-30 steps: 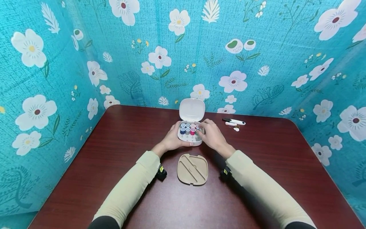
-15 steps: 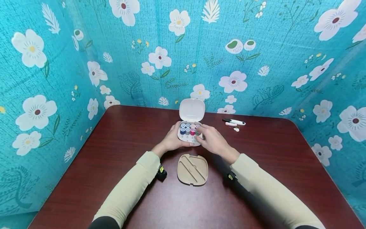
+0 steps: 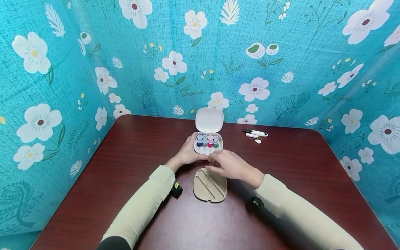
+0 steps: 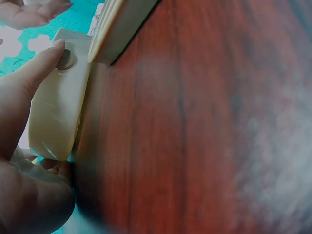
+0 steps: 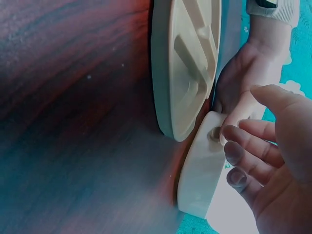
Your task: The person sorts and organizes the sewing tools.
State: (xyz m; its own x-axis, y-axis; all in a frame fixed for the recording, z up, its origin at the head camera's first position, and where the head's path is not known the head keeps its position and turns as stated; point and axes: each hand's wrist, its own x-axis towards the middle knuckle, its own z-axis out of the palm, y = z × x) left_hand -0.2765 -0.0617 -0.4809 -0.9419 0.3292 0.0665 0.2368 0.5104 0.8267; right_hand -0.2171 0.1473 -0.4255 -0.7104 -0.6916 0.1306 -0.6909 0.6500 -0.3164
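Observation:
A white sewing box (image 3: 204, 151) stands with its lid (image 3: 209, 119) raised. Two rows of thread spools sit inside, among them a pink spool (image 3: 210, 143) and a green spool (image 3: 216, 143). My left hand (image 3: 187, 151) grips the box's left side, its thumb along the front wall near a round button (image 4: 65, 59). Just in front of the box, my right hand (image 3: 234, 165) hovers with loosely bent fingers and nothing in them. Its fingertips overlap the back edge of a tan tray (image 3: 203, 189) in the head view.
A black-and-white pen-like tool (image 3: 259, 133) lies on the table at the back right, beside a small white piece (image 3: 258, 141). A flowered turquoise cloth (image 3: 175, 86) hangs behind the dark red wooden table (image 3: 150, 139).
My right hand has drawn back from over the spools toward the front, uncovering the green spool and the right end of the box. The left hand stays on the box.

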